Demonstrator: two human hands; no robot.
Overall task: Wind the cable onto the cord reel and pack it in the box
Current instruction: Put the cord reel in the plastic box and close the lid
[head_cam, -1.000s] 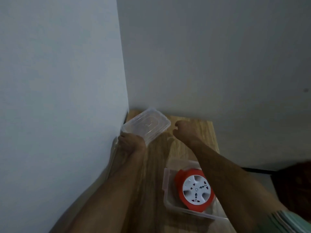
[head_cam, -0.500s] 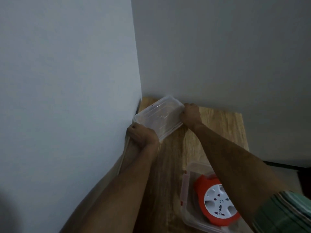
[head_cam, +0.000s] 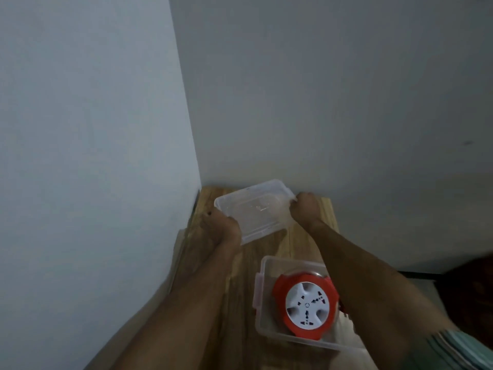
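Note:
The red cord reel (head_cam: 306, 307) with a white socket face lies inside the clear plastic box (head_cam: 262, 324) near the front of the wooden table. No loose cable shows. The clear plastic lid (head_cam: 256, 209) is held at the table's far corner. My left hand (head_cam: 221, 228) grips the lid's near left corner and my right hand (head_cam: 304, 209) grips its right end. The lid looks slightly raised and tilted. My right forearm crosses over the box's right side.
The narrow wooden table (head_cam: 269, 244) stands in a corner, with a wall (head_cam: 93, 156) hard on its left and another wall (head_cam: 333, 102) behind. The floor drops away past its right edge, where a dark object (head_cam: 469, 289) sits.
My right hand has closed on the lid's right end, so both hands now hold the lid. The lid has swung away from the left wall towards the table's middle. The camera has shifted.

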